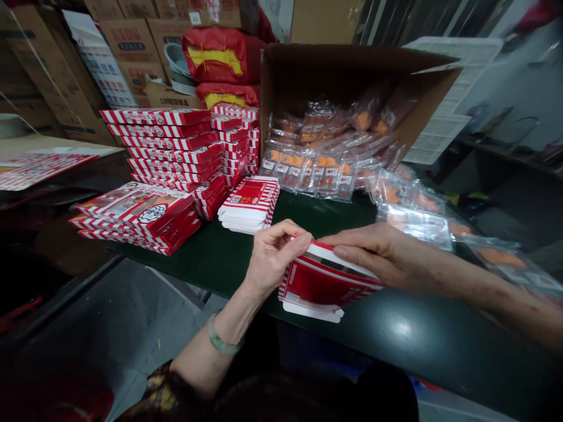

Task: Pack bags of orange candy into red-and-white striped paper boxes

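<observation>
A red-and-white striped carton (pixel 325 284) is held up over the near edge of the dark green table. My left hand (pixel 279 252) pinches its upper left corner between thumb and fingers. Along the top edge, my right hand (pixel 373 252) grips the white flap, thumb below and fingers above. The carton's upper end gapes a little, and a white flap hangs loose at its lower end. Just beyond my left hand lies a stack of flat striped cartons (pixel 250 199). Clear plastic packets (pixel 413 223) with orange contents lie beyond my right hand.
Filled striped boxes (pixel 162 143) are piled at the left, with a lower pile (pixel 136 217) in front. A large cardboard box (pixel 352 64) on its side spills many plastic packets (pixel 316 170) onto the table (pixel 409 316). Red-wrapped bundles (pixel 220 55) and brown cartons (pixel 129 41) stand behind.
</observation>
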Tool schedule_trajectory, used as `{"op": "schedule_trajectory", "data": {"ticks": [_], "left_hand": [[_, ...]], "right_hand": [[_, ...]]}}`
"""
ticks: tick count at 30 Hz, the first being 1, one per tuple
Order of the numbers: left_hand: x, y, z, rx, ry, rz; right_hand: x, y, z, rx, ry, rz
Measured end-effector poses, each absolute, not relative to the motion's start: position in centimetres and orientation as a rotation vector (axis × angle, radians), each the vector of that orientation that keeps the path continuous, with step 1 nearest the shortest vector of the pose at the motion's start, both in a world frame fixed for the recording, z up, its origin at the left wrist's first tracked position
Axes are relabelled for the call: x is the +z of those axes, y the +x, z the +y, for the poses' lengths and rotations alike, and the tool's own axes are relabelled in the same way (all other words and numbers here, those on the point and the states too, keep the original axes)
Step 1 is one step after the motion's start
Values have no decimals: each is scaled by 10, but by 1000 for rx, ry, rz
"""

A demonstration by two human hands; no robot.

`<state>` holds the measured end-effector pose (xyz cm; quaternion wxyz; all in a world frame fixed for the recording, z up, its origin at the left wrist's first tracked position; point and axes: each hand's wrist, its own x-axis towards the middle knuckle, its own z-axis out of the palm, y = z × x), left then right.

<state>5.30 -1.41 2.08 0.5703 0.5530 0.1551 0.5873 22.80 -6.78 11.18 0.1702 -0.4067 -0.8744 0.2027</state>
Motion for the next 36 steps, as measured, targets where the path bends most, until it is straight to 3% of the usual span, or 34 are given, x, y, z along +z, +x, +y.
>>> {"op": "schedule_trajectory", "data": {"ticks": [7, 16, 22, 29, 36], "left_hand": [[13, 53, -8, 1481, 1505, 303], [4, 59, -12, 1713, 1683, 270], [1, 53, -4, 1828, 1629, 363], [1, 57, -6, 1783, 1700, 358], [5, 63, -7, 1746, 1692, 347]], "right_hand": [[99, 225, -76, 86, -1142, -2559], [71, 240, -92, -271, -1124, -2412], [45, 259, -118, 75, -1218, -1718], [53, 255, -120, 493, -1271, -1535], [51, 242, -126, 298, -1302, -1548]]}}
